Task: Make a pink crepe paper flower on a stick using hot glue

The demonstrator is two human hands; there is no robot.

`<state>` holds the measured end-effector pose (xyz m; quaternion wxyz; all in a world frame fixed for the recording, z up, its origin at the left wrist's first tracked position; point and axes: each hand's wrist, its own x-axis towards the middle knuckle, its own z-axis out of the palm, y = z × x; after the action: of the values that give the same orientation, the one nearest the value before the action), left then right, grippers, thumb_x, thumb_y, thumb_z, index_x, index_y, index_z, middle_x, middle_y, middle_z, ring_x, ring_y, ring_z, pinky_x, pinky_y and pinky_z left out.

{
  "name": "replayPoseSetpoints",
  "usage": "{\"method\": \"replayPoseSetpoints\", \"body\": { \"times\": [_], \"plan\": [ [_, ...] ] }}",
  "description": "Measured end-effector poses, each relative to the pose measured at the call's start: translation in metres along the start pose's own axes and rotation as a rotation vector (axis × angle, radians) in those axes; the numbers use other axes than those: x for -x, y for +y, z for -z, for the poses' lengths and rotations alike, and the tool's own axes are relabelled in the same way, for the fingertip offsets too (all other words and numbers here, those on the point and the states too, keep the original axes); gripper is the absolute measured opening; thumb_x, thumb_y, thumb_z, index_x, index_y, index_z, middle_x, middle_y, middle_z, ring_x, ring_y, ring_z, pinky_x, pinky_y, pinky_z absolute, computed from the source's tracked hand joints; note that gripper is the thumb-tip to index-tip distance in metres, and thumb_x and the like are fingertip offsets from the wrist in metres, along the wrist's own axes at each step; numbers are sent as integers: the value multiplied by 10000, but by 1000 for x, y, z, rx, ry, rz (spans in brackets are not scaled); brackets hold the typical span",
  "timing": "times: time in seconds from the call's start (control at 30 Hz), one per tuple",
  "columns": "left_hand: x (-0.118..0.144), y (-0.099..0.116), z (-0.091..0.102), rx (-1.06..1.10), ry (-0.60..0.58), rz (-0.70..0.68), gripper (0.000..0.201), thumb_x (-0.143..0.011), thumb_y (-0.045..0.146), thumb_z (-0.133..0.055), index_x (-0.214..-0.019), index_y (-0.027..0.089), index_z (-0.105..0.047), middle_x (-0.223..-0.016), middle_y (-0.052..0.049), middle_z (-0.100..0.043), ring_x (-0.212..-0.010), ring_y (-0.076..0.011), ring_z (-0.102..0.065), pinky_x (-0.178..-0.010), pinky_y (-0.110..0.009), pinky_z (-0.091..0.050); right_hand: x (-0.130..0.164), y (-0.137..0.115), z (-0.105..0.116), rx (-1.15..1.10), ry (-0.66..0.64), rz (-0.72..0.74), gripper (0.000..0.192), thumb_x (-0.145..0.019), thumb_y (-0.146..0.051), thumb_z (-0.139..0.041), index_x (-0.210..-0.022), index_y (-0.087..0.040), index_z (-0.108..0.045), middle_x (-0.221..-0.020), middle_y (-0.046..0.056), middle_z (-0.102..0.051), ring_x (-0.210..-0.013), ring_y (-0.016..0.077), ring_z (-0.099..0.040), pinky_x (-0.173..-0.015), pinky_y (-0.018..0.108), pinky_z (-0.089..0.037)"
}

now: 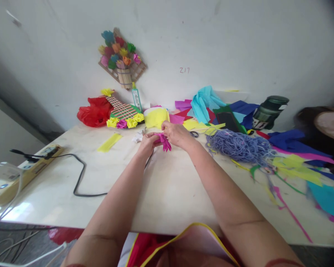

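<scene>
Between my two hands is a gathered, fringed piece of magenta crepe paper [166, 143], its strips hanging downward. My left hand [149, 142] pinches it from the left side. From the right, my right hand [176, 134] has its fingers closed at the top of the piece; its fingertips are partly hidden. Just beyond the hands lies yellow crepe paper [156, 118]. A small white object [137, 137] rests to the left of my left hand, and scissors [194, 134] lie to the right of my right hand.
A decorated guitar shape [124, 111] leans near the wall beside a red bag [95, 112] and a glue bottle [136, 97]. Purple-blue yarn [239, 146], paper scraps [297, 168] and a dark jar [270, 112] are at the right. A power strip [25, 176] and black cable [80, 174] occupy the left.
</scene>
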<state>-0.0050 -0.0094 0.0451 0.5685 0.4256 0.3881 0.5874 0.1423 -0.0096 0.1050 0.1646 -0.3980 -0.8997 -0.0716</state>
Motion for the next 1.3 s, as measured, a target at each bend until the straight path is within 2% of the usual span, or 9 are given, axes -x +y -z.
{"method": "replayPoseSetpoints", "body": {
  "times": [0.13,0.27,0.43,0.77,0.87,1.0,1.17,1.3],
  "plan": [
    [-1,-1,0,23,3,10,135,-527,205,-676,-633,141,-622,-615,-44,-660,-610,-194,-633,-709,-380,-539,1,-5,3,52,-14,-11,251,-887,-157,-371,-1014,-161,-587,-1099,89,-616,-765,168,-596,-614,269,-338],
    [-2,-4,2,31,53,8,144,-523,204,-665,-624,146,-582,-575,-15,-618,-593,-174,-615,-695,-376,-539,-1,-14,0,81,-16,-4,270,-907,-176,-341,-1022,-150,-584,-1036,107,-634,-800,193,-600,-616,280,-341],
    [-5,-7,5,53,104,-1,133,-537,202,-642,-622,156,-552,-520,12,-563,-584,-157,-593,-686,-356,-540,-3,-23,-7,109,-17,10,307,-917,-164,-301,-961,-141,-605,-1065,141,-620,-865,212,-589,-634,281,-346],
    [-2,-2,7,59,127,52,117,-545,173,-617,-660,155,-602,-572,-10,-628,-538,-141,-575,-584,-307,-526,-6,-12,-13,34,-45,-143,344,-915,-280,-342,-933,-190,-673,-1099,80,-607,-813,174,-591,-638,266,-371],
    [-1,-1,7,76,110,68,163,-557,165,-615,-719,150,-617,-604,-11,-644,-558,-145,-601,-582,-294,-519,-6,-11,-14,37,-35,-135,345,-913,-271,-343,-924,-191,-678,-1091,82,-611,-798,176,-594,-634,268,-365],
    [-2,-2,9,120,32,117,200,-575,161,-601,-770,149,-641,-640,-31,-668,-584,-168,-632,-549,-277,-516,-4,-13,-10,52,-39,-128,341,-913,-244,-329,-949,-183,-663,-1101,87,-613,-776,173,-592,-621,267,-349],
    [-5,-4,11,161,-3,178,94,-606,144,-567,-673,134,-632,-595,-52,-659,-574,-182,-640,-564,-286,-530,-2,-16,-6,80,-50,-105,355,-918,-225,-294,-997,-179,-638,-1135,83,-608,-786,171,-591,-613,271,-333],
    [-5,-4,8,204,31,199,58,-613,116,-545,-574,135,-583,-547,-47,-633,-500,-149,-605,-533,-259,-519,-1,-18,-5,102,-37,-102,372,-928,-216,-266,-1013,-170,-625,-1147,88,-606,-799,166,-590,-605,273,-315]
  ]
}}
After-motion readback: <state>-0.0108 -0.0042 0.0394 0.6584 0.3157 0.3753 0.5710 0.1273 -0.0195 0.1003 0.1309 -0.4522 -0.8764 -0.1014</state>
